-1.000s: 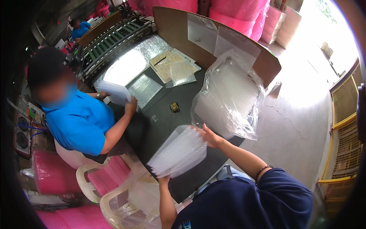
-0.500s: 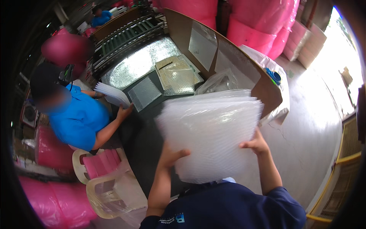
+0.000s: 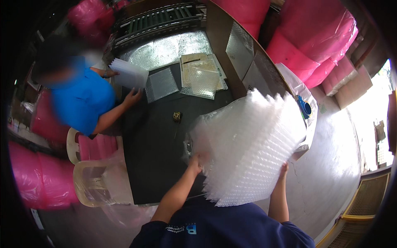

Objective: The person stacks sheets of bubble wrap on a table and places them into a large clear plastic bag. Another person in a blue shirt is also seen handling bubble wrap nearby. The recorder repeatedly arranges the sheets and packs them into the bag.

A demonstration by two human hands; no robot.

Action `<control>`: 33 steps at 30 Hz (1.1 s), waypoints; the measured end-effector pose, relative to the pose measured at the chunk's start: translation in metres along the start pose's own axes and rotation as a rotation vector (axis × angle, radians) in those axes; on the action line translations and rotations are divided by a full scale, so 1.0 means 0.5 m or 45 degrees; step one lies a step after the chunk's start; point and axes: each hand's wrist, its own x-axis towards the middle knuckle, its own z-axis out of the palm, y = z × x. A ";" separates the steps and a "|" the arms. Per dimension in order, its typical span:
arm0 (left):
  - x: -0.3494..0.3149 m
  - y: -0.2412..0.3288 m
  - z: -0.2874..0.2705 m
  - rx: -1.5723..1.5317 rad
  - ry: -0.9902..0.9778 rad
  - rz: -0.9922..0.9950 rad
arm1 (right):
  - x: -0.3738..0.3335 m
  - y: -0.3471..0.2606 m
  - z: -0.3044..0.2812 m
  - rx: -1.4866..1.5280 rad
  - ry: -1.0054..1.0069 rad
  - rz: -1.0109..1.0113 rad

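Head view has the left hand point(image 3: 196, 163) apparently pinching the left edge of a fat bubble-wrap stack point(image 3: 256, 153) over the black table's point(image 3: 151, 169) near right part, while the right hand point(image 3: 283, 168) is mostly hidden behind it, so no telling whether those fingers are spread or curled. Progress-wise it looks halfway: sheets gathered in one pile, clear film at its left, but edges unsquared and nothing down on the table yet. Tape measure's point(image 3: 177, 116) mid-table, and a co-worker point(image 3: 82, 99) at the table's left holds a smaller stack point(image 3: 131, 75).
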 end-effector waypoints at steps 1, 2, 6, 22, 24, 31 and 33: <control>-0.008 0.012 0.022 0.091 -0.014 0.088 | 0.010 0.009 0.003 -0.062 0.055 0.038; -0.035 0.028 0.072 0.184 -0.043 0.159 | 0.017 0.011 0.004 -0.168 0.136 0.077; -0.123 0.136 0.138 0.778 0.070 0.532 | 0.057 -0.014 0.106 -0.801 -0.117 0.035; -0.380 0.071 0.198 1.188 -0.008 1.031 | 0.328 -0.085 0.320 -1.413 -0.410 0.648; -0.376 0.081 0.192 1.348 -0.187 1.139 | 0.343 -0.045 0.312 -1.604 -0.472 0.528; -0.416 0.076 0.225 0.946 -0.571 0.777 | 0.417 0.041 0.300 -1.628 -0.609 0.518; -0.425 0.079 0.219 1.099 -0.530 0.781 | 0.439 0.039 0.301 -1.584 -0.563 0.622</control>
